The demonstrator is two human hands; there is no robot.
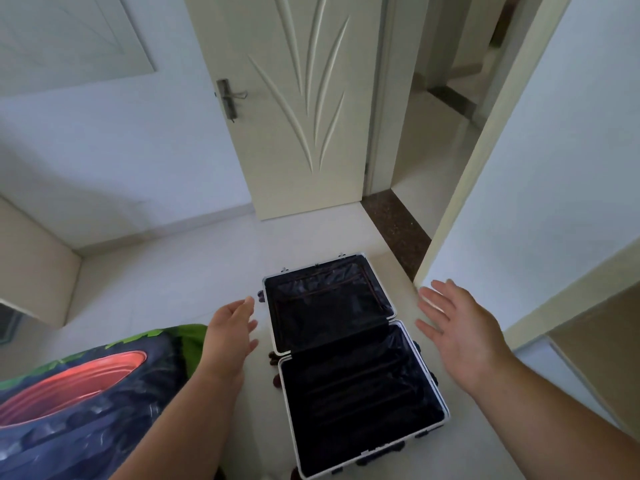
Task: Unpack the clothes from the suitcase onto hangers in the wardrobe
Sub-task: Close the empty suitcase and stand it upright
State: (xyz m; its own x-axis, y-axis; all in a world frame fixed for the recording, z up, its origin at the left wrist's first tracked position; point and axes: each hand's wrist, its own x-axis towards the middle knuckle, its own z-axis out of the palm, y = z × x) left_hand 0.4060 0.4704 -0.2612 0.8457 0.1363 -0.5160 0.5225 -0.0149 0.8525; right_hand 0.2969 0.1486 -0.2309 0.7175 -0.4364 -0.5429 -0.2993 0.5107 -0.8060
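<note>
You held your left hand (232, 330) and right hand (456, 323) spread, gripping nothing, either side of the suitcase (349, 362), which lay open on the floor (166, 271) showing only dark lining, likely emptied of clothes.

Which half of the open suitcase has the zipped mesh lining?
The far half, toward the door; the near half shows only straps.

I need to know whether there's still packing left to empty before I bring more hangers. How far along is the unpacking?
Done, by the look of it: the suitcase lies open on the floor, and both dark-lined halves show no clothes. In hand: nothing; the left hand and right hand hover open either side of it. Left: possibly only closing it. The wardrobe and hangers are out of view, so hanging cannot be confirmed.
</note>
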